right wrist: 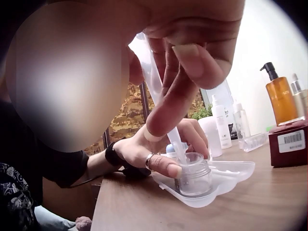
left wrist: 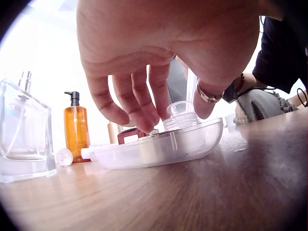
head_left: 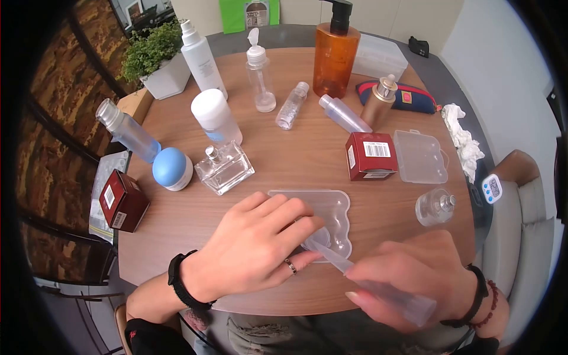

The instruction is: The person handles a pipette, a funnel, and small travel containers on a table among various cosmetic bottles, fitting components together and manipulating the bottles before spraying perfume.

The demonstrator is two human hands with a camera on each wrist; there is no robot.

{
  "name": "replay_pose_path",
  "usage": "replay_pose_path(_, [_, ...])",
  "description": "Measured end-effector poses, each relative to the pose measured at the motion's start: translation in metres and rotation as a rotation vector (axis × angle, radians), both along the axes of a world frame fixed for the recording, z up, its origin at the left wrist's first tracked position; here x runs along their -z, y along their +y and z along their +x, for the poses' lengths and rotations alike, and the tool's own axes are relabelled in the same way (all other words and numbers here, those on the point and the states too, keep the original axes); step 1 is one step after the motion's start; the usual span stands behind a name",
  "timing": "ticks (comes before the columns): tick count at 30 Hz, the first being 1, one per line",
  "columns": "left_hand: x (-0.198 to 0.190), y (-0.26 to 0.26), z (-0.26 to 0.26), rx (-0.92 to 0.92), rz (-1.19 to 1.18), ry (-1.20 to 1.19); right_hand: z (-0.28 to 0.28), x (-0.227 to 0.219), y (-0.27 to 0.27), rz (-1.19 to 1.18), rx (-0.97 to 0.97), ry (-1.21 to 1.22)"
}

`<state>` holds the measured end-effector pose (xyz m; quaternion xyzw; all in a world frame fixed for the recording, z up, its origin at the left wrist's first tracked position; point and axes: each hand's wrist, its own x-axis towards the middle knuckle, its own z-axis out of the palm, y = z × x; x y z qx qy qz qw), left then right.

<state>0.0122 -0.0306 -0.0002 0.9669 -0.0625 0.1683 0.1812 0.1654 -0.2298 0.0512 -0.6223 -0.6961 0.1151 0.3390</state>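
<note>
My left hand steadies a small clear jar with a threaded neck, thumb on one side and fingers on the other. The lidless jar stands in a shallow translucent plastic case with a scalloped edge. Between its thumb and fingers my right hand grips a translucent plastic dropper. The dropper slants down to the left, its narrow end inside the jar's mouth. In the head view the left fingers hide much of the jar.
Ahead of the hands are a square glass perfume bottle, a red box and an amber pump bottle. A round glass bottle stands at right. On the left are a blue-lidded jar and another red box.
</note>
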Motion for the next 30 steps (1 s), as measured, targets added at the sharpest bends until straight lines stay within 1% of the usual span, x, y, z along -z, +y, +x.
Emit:
replay_pose_path(3, [0.001, 0.000, 0.000, 0.010, 0.013, 0.001, -0.003, 0.000, 0.004, 0.070, 0.005, -0.018])
replay_pose_path(5, [0.002, 0.001, 0.000, 0.012, 0.030, -0.005, -0.005, -0.002, 0.005, -0.044, 0.055, -0.086])
replay_pose_path(6, [0.004, 0.001, -0.001, 0.019, 0.029, -0.019, -0.005, -0.003, 0.006, -0.038, 0.054, -0.088])
replay_pose_path(8, [0.005, 0.001, -0.001, 0.015, 0.027, -0.031, -0.004, -0.006, 0.006, 0.000, 0.002, -0.146])
replay_pose_path(10, [0.005, 0.000, -0.002, 0.019, 0.038, -0.025, 0.007, -0.035, -0.016, 0.142, 0.033, -0.162])
replay_pose_path(11, [0.005, 0.001, -0.003, 0.008, 0.038, -0.023, 0.012, -0.024, -0.031, 0.278, 0.132, -0.092])
replay_pose_path(12, [0.006, 0.000, -0.003, 0.006, 0.033, -0.026, 0.014, -0.025, -0.030, 0.277, 0.128, -0.092])
replay_pose_path(14, [0.006, -0.001, 0.000, 0.023, 0.030, -0.036, 0.020, -0.030, -0.028, 0.055, 0.444, -0.176])
replay_pose_path(15, [0.006, -0.001, 0.000, 0.021, 0.023, -0.036, 0.022, -0.026, -0.024, 0.056, 0.457, -0.177])
replay_pose_path(17, [0.005, -0.001, 0.001, 0.020, 0.014, -0.027, 0.027, -0.010, -0.007, 0.284, 0.618, 0.379])
replay_pose_path(18, [0.004, 0.000, 0.001, 0.016, 0.023, -0.024, 0.032, -0.011, -0.005, 0.279, 0.619, 0.383])
replay_pose_path(20, [0.004, -0.002, 0.000, 0.011, 0.027, -0.023, 0.043, -0.015, -0.004, -0.044, 0.664, 0.259])
replay_pose_path(21, [0.004, -0.003, 0.000, 0.008, 0.029, -0.022, 0.046, -0.004, -0.003, 0.019, 0.609, 0.245])
replay_pose_path(22, [0.003, -0.002, 0.001, 0.006, 0.035, -0.020, 0.047, -0.006, -0.004, 0.024, 0.618, 0.245])
replay_pose_path(24, [0.001, -0.002, 0.002, 0.008, 0.038, -0.010, 0.047, -0.012, -0.007, 0.193, 0.671, 0.413])
replay_pose_path(25, [0.002, -0.002, 0.001, 0.003, 0.040, -0.002, 0.048, -0.013, -0.010, 0.232, 0.646, 0.429])
replay_pose_path(26, [0.002, -0.002, 0.000, 0.003, 0.037, -0.001, 0.048, -0.012, -0.009, 0.229, 0.646, 0.429])
replay_pose_path(28, [0.003, -0.002, 0.002, 0.003, 0.024, -0.016, 0.051, -0.009, -0.009, -0.022, 0.595, 0.288])
replay_pose_path(30, [0.002, -0.002, 0.003, 0.012, 0.027, -0.008, 0.048, -0.009, -0.010, 0.004, 0.588, 0.309])
